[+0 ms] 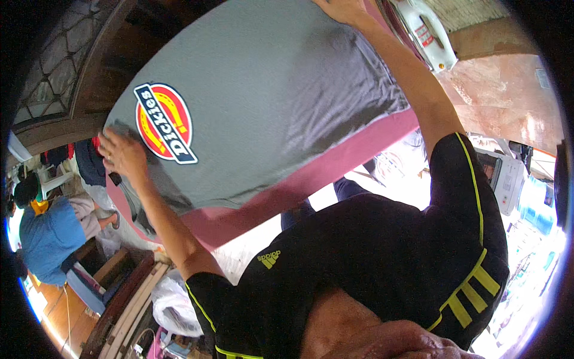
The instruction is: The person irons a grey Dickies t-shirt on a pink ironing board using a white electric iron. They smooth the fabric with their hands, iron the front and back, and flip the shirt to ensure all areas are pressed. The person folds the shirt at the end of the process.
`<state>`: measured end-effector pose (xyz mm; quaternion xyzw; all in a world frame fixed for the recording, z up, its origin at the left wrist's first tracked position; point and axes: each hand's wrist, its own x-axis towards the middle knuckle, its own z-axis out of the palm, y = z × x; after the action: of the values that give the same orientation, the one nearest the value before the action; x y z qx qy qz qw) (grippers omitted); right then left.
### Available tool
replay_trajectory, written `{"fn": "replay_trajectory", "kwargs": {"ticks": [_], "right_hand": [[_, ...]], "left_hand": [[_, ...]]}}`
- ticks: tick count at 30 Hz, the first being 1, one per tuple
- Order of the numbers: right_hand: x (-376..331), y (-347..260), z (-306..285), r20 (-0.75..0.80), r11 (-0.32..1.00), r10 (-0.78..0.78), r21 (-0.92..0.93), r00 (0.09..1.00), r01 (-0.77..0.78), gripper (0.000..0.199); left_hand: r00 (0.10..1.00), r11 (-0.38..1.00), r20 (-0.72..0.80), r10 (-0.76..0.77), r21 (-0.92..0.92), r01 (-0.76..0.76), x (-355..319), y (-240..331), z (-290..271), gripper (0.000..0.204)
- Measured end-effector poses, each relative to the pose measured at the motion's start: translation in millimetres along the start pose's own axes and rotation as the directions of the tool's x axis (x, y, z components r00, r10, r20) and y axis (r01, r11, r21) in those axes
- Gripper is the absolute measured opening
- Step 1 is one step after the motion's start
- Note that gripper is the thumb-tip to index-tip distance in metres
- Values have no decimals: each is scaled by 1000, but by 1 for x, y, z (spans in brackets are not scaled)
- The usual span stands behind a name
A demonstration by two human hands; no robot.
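Note:
A grey T-shirt [251,102] with a red, yellow and blue printed badge lies spread over a pink-covered ironing board [359,149]. My left hand [125,157] rests on the shirt's left edge beside the badge, its fingers apart. At the top of the view, my right hand [344,8] lies flat on the far right part of the cloth, partly cut off by the picture's edge. Creases run through the shirt's right side, near my right forearm. A white clothes iron [427,35] stands at the board's right end, beyond my right arm.
A wooden surface [499,90] lies right of the iron. Further right are a white appliance [505,182] and a blue water jug [537,206]. A person in blue [54,236] bends at the far left. Wooden planks [134,305] and a plastic bag [174,306] lie lower left.

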<state>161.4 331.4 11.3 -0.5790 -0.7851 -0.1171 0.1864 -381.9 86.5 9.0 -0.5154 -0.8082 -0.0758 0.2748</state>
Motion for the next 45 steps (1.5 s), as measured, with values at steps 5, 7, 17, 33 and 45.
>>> {"fn": "replay_trajectory", "kwargs": {"ticks": [5,7,17,33,45], "right_hand": [[-52,-53,-23,211,993,-113,2,971,115,72],[-96,-60,-45,195,958,-279,126,940,258,71],[-197,8,-88,151,956,-290,99,945,277,62],[-172,-176,-76,-39,504,-790,527,612,684,59],[-190,-209,-78,28,521,-829,399,558,755,59]], "left_hand": [[962,915,69,263,-334,-227,-34,181,-42,71],[941,880,-15,339,-349,-322,-54,243,-62,77],[873,744,42,485,-545,-387,-172,386,-175,76],[786,674,177,-593,-426,604,-281,141,-189,36],[841,648,179,-511,-562,514,-274,144,-180,26]]}}
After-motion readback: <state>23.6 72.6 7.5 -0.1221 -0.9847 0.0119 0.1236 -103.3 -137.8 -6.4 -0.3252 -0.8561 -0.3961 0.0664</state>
